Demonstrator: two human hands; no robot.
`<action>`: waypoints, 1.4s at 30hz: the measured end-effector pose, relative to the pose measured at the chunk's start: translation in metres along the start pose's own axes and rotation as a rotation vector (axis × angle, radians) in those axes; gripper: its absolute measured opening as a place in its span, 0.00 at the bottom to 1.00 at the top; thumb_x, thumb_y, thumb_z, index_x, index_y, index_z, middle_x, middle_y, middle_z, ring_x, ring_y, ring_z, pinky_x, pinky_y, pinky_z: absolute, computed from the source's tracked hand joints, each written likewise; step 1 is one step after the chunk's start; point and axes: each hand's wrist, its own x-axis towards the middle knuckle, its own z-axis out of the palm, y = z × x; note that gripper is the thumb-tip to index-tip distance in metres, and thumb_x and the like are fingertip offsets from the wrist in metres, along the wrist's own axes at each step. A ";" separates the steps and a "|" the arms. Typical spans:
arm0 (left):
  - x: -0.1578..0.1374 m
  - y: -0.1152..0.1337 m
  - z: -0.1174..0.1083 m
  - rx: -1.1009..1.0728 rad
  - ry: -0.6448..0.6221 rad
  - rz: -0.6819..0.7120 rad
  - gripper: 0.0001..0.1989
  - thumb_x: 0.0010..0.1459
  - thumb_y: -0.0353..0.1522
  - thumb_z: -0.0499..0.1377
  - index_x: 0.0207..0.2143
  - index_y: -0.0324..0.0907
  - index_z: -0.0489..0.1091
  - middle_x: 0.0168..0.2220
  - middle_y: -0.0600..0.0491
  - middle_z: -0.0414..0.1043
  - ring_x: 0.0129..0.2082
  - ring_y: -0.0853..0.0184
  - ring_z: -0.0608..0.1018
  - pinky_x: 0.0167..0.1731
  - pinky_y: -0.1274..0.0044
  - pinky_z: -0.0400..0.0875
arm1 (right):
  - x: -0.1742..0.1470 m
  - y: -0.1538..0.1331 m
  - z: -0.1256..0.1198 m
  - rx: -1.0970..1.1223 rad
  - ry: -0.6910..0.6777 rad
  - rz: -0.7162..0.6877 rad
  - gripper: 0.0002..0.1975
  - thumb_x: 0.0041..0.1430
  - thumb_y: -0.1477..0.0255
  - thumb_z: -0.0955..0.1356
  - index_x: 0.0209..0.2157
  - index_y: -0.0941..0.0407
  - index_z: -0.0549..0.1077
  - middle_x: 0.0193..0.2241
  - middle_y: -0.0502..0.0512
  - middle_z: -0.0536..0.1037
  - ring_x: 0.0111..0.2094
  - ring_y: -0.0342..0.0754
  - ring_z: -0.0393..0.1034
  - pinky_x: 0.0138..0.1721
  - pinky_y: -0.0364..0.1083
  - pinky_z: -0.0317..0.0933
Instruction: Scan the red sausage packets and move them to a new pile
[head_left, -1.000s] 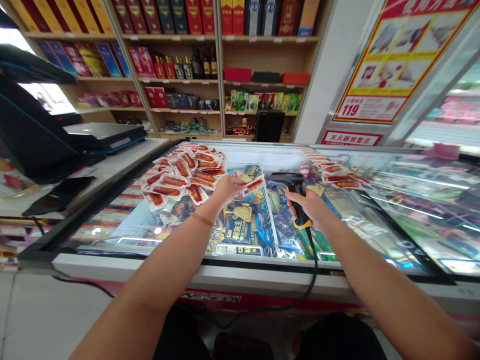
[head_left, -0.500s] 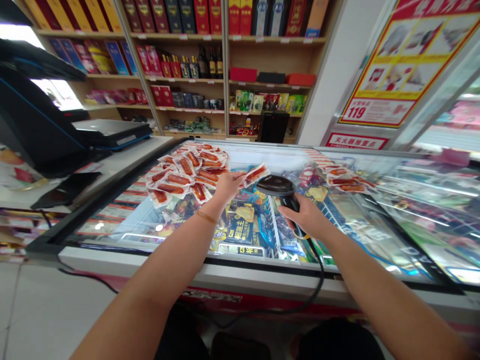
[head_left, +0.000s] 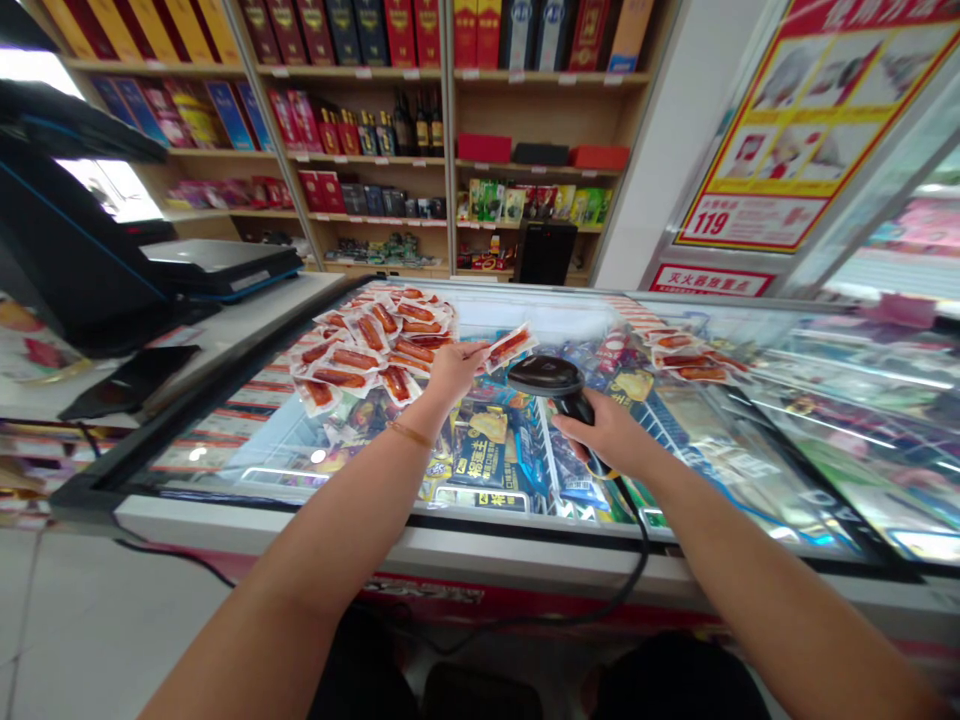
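My left hand (head_left: 454, 368) pinches one end of a clear-wrapped sausage (head_left: 510, 347), holding it over the freezer's glass top. My right hand (head_left: 606, 430) is wrapped round the handle of a black barcode scanner (head_left: 547, 375). The scanner's head points left, close beside the sausage pack but seemingly apart from it. Left of my left hand lies a heap of wrapped sausages (head_left: 360, 357) on the glass. A smaller group of wrapped sausages (head_left: 686, 357) rests on the glass to the right, beyond the scanner.
A chest freezer (head_left: 285, 535) spans the front, with bagged goods (head_left: 480, 455) under its glass. The scanner's black cable (head_left: 643, 560) droops over the front edge. At left a counter bears a weighing scale (head_left: 225, 262). Shelves (head_left: 360, 155) of boxes and bottles stand behind.
The scanner in my right hand has shifted very slightly left and down. My left hand keeps its hold on the sausage pack, almost unmoved.
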 end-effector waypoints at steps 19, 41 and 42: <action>0.028 0.045 0.159 0.311 -0.218 0.115 0.14 0.56 0.36 0.59 0.40 0.40 0.79 0.26 0.53 0.77 0.25 0.70 0.75 0.26 0.81 0.65 | -0.038 0.095 -0.161 0.432 0.593 0.341 0.11 0.49 0.70 0.72 0.27 0.56 0.66 0.15 0.47 0.68 0.12 0.41 0.61 0.13 0.41 0.56; 0.013 0.057 0.189 0.677 -0.297 0.241 0.22 0.59 0.36 0.56 0.55 0.39 0.68 0.54 0.42 0.71 0.49 0.59 0.75 0.49 0.72 0.67 | -0.007 0.083 -0.134 0.524 0.513 0.272 0.11 0.50 0.72 0.72 0.25 0.56 0.65 0.14 0.47 0.68 0.12 0.40 0.61 0.11 0.40 0.55; 0.007 0.058 0.170 0.740 -0.285 0.245 0.23 0.59 0.36 0.56 0.55 0.40 0.68 0.53 0.42 0.71 0.49 0.59 0.75 0.48 0.71 0.68 | -0.002 0.076 -0.125 0.532 0.497 0.255 0.11 0.50 0.71 0.72 0.26 0.56 0.65 0.15 0.47 0.67 0.12 0.40 0.61 0.11 0.40 0.55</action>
